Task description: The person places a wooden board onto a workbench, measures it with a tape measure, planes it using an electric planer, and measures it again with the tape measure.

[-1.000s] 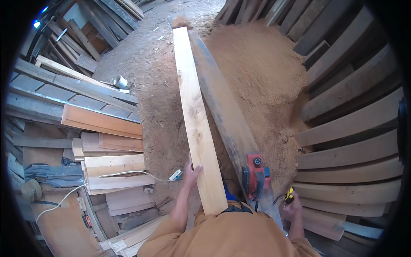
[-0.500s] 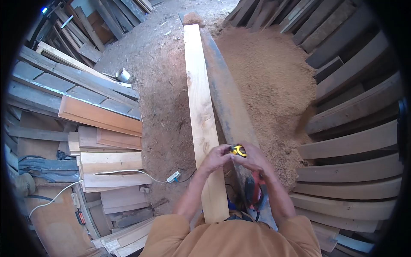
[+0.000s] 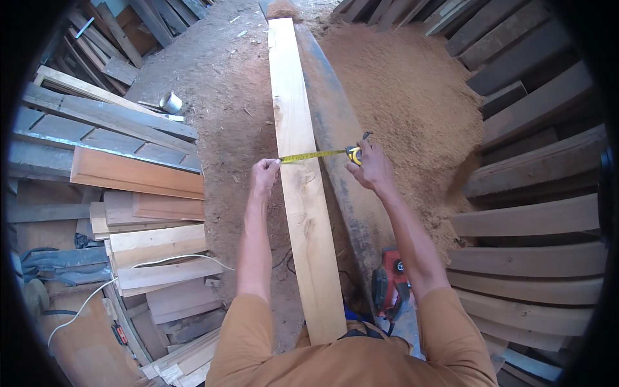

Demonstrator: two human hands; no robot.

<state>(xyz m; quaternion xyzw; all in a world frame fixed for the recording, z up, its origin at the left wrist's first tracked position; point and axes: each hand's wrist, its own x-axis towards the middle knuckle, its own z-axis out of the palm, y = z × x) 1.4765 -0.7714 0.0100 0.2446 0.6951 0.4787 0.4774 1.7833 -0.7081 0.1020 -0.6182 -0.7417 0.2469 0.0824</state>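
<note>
A long pale plank (image 3: 300, 213) runs away from me along a dusty bench beam (image 3: 345, 122). In my right hand (image 3: 375, 169) is a yellow and black tape measure (image 3: 353, 155), held just right of the plank. Its yellow blade is drawn out across the plank's width. My left hand (image 3: 265, 175) pinches the blade's end at the plank's left edge. A red and black power tool (image 3: 391, 284) rests on the beam by my right forearm.
Sawdust (image 3: 412, 97) is heaped right of the beam. Curved boards (image 3: 529, 264) stack along the right side. At left lie orange-brown panels (image 3: 135, 174), pale boards (image 3: 158, 242), a white cable (image 3: 80, 303) and a metal can (image 3: 170, 102).
My hands have moved forward and apart from each other. The tape's blade has come out and now spans the plank. My view has shifted slightly.
</note>
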